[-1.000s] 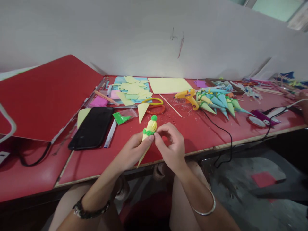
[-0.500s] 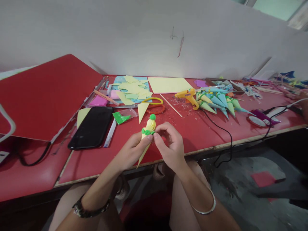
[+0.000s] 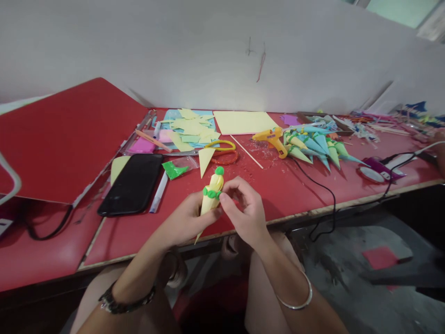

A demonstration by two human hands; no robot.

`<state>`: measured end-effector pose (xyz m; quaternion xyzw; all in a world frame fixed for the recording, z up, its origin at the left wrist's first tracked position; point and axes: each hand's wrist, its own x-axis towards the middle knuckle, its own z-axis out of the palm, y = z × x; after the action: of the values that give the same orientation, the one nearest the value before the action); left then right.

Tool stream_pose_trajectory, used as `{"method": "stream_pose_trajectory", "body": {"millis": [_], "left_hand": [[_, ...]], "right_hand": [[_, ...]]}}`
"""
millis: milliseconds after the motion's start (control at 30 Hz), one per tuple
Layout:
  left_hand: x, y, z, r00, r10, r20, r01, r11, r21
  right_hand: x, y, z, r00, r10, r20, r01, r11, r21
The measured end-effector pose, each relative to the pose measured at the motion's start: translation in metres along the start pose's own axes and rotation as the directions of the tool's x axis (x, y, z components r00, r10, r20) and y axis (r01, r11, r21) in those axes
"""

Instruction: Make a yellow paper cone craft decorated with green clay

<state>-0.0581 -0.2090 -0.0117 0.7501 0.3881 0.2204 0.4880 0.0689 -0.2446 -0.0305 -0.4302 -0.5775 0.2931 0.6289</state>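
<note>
A yellow paper cone [image 3: 209, 205] with a swirled yellow top, a green ball at its tip and green clay pieces round its rim is in my left hand [image 3: 191, 213], point down. The thumb lies across the cone's front. My right hand [image 3: 245, 206] has thumb and forefinger pinched at the right side of the green rim; whatever the fingertips hold there is hidden. Just beyond the hands lie an opened packet of green clay [image 3: 175, 170], a flat yellow paper triangle [image 3: 206, 160] and scissors [image 3: 225, 153] with yellow and orange handles.
A black phone [image 3: 134, 184] and a pen [image 3: 159, 192] lie to the left. Paper offcuts [image 3: 191, 127], a thin stick [image 3: 246, 151] and a yellow glue gun [image 3: 273, 138] are farther back. Finished cones [image 3: 314, 146] are heaped at right. Another person's hand [image 3: 440, 144] shows at the far right edge.
My left hand has turned the cone slightly, and its thumb has slid down from the rim, so more of the green band shows. My right hand stays pinched beside the rim.
</note>
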Motion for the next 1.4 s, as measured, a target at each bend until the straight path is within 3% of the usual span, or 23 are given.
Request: {"method": "stream_pose_trajectory", "body": {"millis": [900, 1200, 1400], "left_hand": [[-0.0016, -0.0022, -0.0013, 0.999, -0.033, 0.001, 0.033, 0.999, 0.013], [-0.0004, 0.0005, -0.0009, 0.999, -0.020, 0.046, 0.020, 1.000, -0.010], [0.0000, 0.0007, 0.0031, 0.993, -0.086, -0.075, 0.073, 0.984, -0.161]], "right_hand": [[0.0003, -0.0006, 0.0010, 1.000, -0.019, -0.007, 0.019, 1.000, -0.024], [-0.0003, -0.0008, 0.0016, 1.000, -0.011, -0.003, 0.011, 1.000, -0.028], [-0.0008, 0.0009, 0.0007, 0.999, -0.006, -0.035, 0.007, 1.000, 0.028]]}}
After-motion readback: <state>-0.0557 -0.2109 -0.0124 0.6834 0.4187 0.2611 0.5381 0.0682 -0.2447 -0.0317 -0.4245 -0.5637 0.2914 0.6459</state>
